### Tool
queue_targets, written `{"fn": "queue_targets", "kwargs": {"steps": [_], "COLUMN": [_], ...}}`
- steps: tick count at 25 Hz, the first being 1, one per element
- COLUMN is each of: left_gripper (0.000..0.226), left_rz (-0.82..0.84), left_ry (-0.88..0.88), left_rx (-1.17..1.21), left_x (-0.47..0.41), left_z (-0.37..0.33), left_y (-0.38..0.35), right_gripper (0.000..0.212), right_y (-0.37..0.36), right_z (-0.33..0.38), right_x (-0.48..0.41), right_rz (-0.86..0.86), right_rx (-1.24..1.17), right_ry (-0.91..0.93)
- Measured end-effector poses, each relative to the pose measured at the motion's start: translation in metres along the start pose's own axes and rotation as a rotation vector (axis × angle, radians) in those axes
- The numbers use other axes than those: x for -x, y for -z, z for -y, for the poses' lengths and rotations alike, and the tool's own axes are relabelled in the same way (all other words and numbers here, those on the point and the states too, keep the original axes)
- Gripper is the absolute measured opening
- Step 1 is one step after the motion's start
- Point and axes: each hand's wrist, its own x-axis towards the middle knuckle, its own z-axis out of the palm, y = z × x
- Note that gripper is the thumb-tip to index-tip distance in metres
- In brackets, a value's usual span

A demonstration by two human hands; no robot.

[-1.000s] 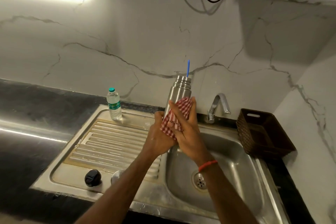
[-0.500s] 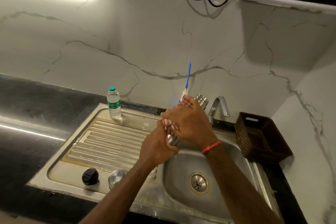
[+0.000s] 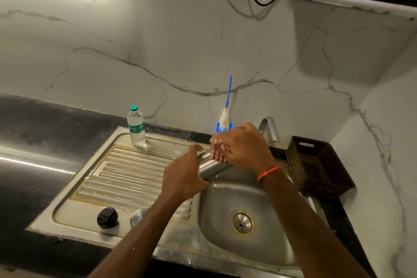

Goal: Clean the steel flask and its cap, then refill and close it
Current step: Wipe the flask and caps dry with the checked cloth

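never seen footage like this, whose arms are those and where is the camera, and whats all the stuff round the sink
No machine here: these are a person's bare arms, filmed by a wide-angle camera worn on their head, looking down. The left hand grips the lower end of a steel flask, tilted over the sink. The right hand holds a red checked cloth around the flask's upper part, apparently wiping it. On the drainboard lie a black cap and a steel piece half hidden by the arm; a water bottle stands at the back. A blue-handled bottle brush stands behind the hands beside the tap, and a brown basket sits on the right.
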Motion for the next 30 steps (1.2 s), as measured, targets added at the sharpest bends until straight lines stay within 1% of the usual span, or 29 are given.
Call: {"fn": "queue_targets", "kwargs": {"steps": [1, 2, 4, 5, 7, 8, 9, 10, 11, 13, 14, 15, 16, 17, 18, 19, 20, 21, 23, 24, 26, 28, 29, 30], "left_gripper": [0.102, 0.108, 0.12, 0.12, 0.108, 0.102, 0.096, 0.091, 0.088, 0.082, 0.076, 0.07, 0.069, 0.074, 0.081, 0.085, 0.087, 0.085, 0.072, 0.07, 0.073, 0.085, 0.09, 0.089], "left_rz": [0.006, 0.024, 0.099, 0.132, 0.159, 0.162, 0.164, 0.155, 0.122, 0.038, 0.006, 0.013, 0.053, 0.127, 0.224, 0.323, 0.395, 0.439, 0.524, 0.57, 0.597, 0.488, 0.4, 0.315], "left_ry": [0.0, 0.002, -0.016, -0.043, -0.106, -0.115, -0.108, -0.087, -0.062, -0.008, 0.016, 0.059, 0.138, 0.247, 0.354, 0.422, 0.452, 0.454, 0.406, 0.382, 0.36, 0.398, 0.429, 0.448], "left_rx": [0.037, 0.092, 0.266, 0.367, 0.538, 0.607, 0.683, 0.775, 0.879, 1.074, 1.13, 1.167, 1.226, 1.316, 1.448, 1.604, 1.761, 1.89, 2.04, 2.069, 2.085, 2.065, 2.04, 2.004], "left_x": [-0.001, -0.001, -0.003, -0.004, -0.002, 0.001, 0.006, 0.009, 0.011, 0.007, 0.003, 0.001, 0.0, 0.001, 0.004, 0.006, 0.007, 0.009, 0.01, 0.01, 0.012, 0.014, 0.013, 0.014], "left_z": [0.002, 0.004, 0.007, 0.01, 0.011, 0.007, 0.0, -0.008, -0.018, -0.029, -0.03, -0.029, -0.026, -0.023, -0.02, -0.016, -0.012, -0.009, -0.006, -0.006, -0.005, -0.004, -0.004, -0.005], "left_y": [0.0, 0.0, -0.002, -0.003, -0.007, -0.01, -0.011, -0.013, -0.012, -0.006, -0.001, 0.003, 0.006, 0.01, 0.012, 0.013, 0.013, 0.013, 0.017, 0.017, 0.013, 0.009, 0.004, 0.001], "right_gripper": [0.023, 0.024, 0.036, 0.041, 0.048, 0.047, 0.041, 0.033, 0.031, 0.032, 0.031, 0.033, 0.042, 0.057, 0.064, 0.067, 0.067, 0.067, 0.069, 0.07, 0.071, 0.072, 0.075, 0.08], "right_y": [0.005, 0.008, 0.01, 0.006, -0.003, -0.008, -0.009, -0.01, -0.012, -0.018, -0.024, -0.03, -0.037, -0.045, -0.053, -0.058, -0.061, -0.062, -0.059, -0.058, -0.061, -0.068, -0.07, -0.069], "right_z": [-0.011, -0.017, -0.015, -0.006, 0.008, 0.015, 0.024, 0.033, 0.043, 0.067, 0.078, 0.087, 0.091, 0.092, 0.089, 0.088, 0.09, 0.092, 0.097, 0.098, 0.093, 0.083, 0.08, 0.08], "right_x": [0.002, 0.004, 0.003, 0.001, -0.001, -0.002, -0.001, -0.002, -0.001, 0.004, 0.008, 0.015, 0.024, 0.033, 0.041, 0.047, 0.051, 0.056, 0.062, 0.064, 0.068, 0.07, 0.07, 0.07], "right_rz": [-0.041, -0.099, -0.247, -0.322, -0.484, -0.551, -0.583, -0.56, -0.516, -0.405, -0.371, -0.339, -0.299, -0.259, -0.234, -0.225, -0.219, -0.207, -0.201, -0.219, -0.246, -0.237, -0.225, -0.21], "right_rx": [-0.033, -0.154, -0.57, -0.727, -0.985, -1.147, -1.337, -1.473, -1.546, -1.521, -1.449, -1.356, -1.225, -1.065, -0.874, -0.676, -0.492, -0.345, -0.14, -0.085, -0.054, -0.076, -0.149, -0.297], "right_ry": [-0.103, -0.287, -0.676, -0.799, -0.936, -1.008, -1.059, -1.091, -1.099, -1.062, -1.017, -0.942, -0.814, -0.658, -0.485, -0.321, -0.191, -0.096, 0.02, 0.072, 0.156, 0.185, 0.144, 0.063]}}
